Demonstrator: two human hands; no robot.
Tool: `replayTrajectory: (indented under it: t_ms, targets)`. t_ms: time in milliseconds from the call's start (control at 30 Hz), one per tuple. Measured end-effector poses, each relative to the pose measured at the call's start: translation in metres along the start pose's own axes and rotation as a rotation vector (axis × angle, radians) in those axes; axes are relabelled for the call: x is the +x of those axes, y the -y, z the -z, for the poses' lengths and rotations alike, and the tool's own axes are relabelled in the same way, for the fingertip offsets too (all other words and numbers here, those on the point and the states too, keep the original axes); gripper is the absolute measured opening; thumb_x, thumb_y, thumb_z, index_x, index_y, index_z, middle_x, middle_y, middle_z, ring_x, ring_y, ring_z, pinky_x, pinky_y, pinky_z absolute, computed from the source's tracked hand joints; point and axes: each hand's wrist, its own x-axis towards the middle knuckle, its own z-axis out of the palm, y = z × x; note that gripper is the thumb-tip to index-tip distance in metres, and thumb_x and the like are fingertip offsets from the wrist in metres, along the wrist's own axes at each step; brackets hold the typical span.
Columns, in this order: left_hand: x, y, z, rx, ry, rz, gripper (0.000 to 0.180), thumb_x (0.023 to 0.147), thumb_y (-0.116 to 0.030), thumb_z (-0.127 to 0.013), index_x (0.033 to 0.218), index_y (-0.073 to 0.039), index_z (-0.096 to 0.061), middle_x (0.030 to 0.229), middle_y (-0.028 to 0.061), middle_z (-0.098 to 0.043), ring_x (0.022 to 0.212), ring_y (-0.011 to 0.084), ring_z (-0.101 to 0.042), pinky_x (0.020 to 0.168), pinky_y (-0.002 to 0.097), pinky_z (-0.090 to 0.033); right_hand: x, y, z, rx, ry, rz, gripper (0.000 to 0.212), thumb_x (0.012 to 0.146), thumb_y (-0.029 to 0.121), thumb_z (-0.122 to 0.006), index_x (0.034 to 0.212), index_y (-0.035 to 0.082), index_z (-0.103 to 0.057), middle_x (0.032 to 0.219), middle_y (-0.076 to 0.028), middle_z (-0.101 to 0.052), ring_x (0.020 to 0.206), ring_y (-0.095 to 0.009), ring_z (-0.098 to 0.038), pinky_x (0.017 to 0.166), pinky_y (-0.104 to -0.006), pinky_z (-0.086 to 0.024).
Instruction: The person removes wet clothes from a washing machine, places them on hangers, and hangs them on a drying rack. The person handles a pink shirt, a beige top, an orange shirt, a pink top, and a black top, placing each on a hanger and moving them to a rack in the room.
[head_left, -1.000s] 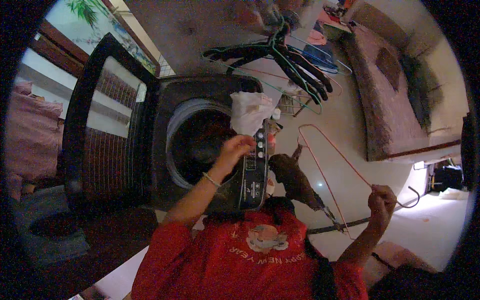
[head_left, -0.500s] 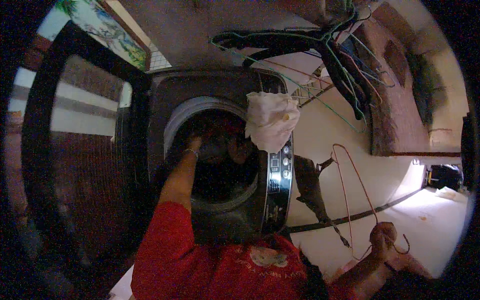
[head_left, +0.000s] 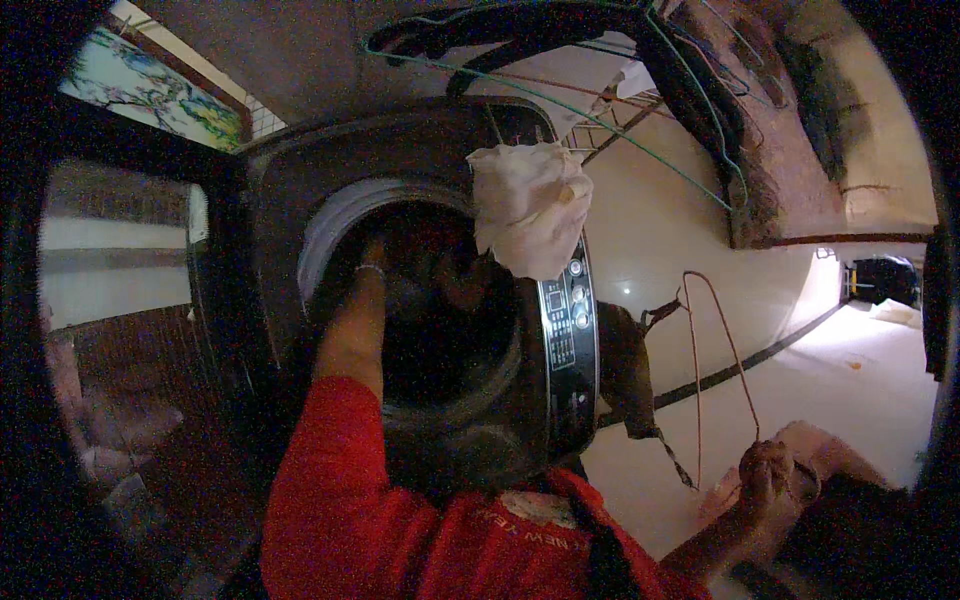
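My left arm reaches into the dark drum of a top-loading washing machine (head_left: 330,115). A bracelet shows at the wrist. My left hand (head_left: 376,250) is only dimly visible, its fingers lost in shadow, among dim clothes (head_left: 455,278) I cannot make out. At the lower right, my right hand (head_left: 768,468) is closed around a reddish wire hanger (head_left: 736,345), its long loop pointing up and away. A dark garment with thin straps (head_left: 625,375) hangs from the hanger, beside the machine's control panel.
A crumpled pale cloth (head_left: 530,205) lies over the machine's right rim. The raised lid (head_left: 225,330) stands at the left. Green and other coloured hangers (head_left: 600,115) with dark clothing hang at upper right, near a brown ledge (head_left: 790,200). Pale floor (head_left: 860,375) shows at right.
The view has shifted, the machine and hanging clothes appearing slightly higher and farther left. My left hand stays inside the drum. My right hand keeps hold of the hanger.
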Motion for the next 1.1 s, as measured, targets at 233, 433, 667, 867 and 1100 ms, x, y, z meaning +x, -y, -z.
replayTrajectory:
  t_ms: [233, 433, 667, 867, 1100]
  targets:
    - [0.001, -0.003, 0.006, -0.054, 0.114, -0.018, 0.021, 0.086, -0.022, -0.043, 0.086, -0.005, -0.056, 0.083, 0.0038, -0.049, 0.066, 0.0143, -0.045, 0.058, 0.0294, -0.043, -0.012, -0.023, 0.003, 0.088, 0.077, 0.113, 0.018, 0.085, 0.008, -0.046, 0.095, -0.007, -0.051, 0.061, -0.003, -0.041, 0.049, -0.010, -0.034, 0.044, -0.0231, -0.025]
    - [-0.012, 0.012, 0.019, -0.353, 0.216, -0.144, 0.025, 0.087, -0.026, -0.042, 0.088, -0.005, -0.056, 0.092, 0.0045, -0.052, 0.074, 0.0167, -0.049, 0.063, 0.0324, -0.045, -0.007, -0.035, 0.020, 0.139, 0.130, 0.182, 0.019, 0.084, 0.012, -0.048, 0.091, -0.006, -0.050, 0.059, -0.001, -0.039, 0.047, -0.008, -0.031, 0.041, -0.0225, -0.022]
    - [-0.277, 0.017, -0.061, -0.180, 0.255, -0.122, 0.034, 0.084, -0.023, -0.050, 0.112, -0.003, -0.050, 0.106, 0.0074, -0.056, 0.094, 0.0241, -0.055, 0.080, 0.0364, -0.046, -0.012, -0.058, 0.038, -0.024, -0.008, 0.143, 0.028, 0.078, 0.028, -0.060, 0.073, 0.005, -0.045, 0.056, -0.001, -0.040, 0.046, -0.008, -0.035, 0.040, -0.0224, -0.024]
    - [-0.462, 0.012, -0.052, 0.438, 0.895, -0.576, 0.053, 0.072, -0.018, -0.063, 0.118, 0.001, -0.045, 0.110, 0.0116, -0.055, 0.101, 0.0253, -0.054, 0.087, 0.0378, -0.044, -0.012, -0.057, 0.042, 0.097, -0.046, 0.114, 0.030, 0.075, 0.028, -0.062, 0.066, 0.006, -0.043, 0.056, -0.002, -0.042, 0.049, -0.011, -0.041, 0.041, -0.0242, -0.029]
    - [-0.519, 0.075, -0.099, 0.279, 0.848, -0.540, 0.060, 0.059, -0.002, -0.059, 0.117, 0.002, -0.046, 0.110, 0.0123, -0.056, 0.102, 0.0262, -0.054, 0.090, 0.0369, -0.041, -0.008, -0.058, 0.055, 0.168, -0.001, 0.176, 0.027, 0.075, 0.025, -0.062, 0.072, 0.006, -0.043, 0.059, 0.000, -0.037, 0.048, -0.006, -0.031, 0.040, -0.0187, -0.022]
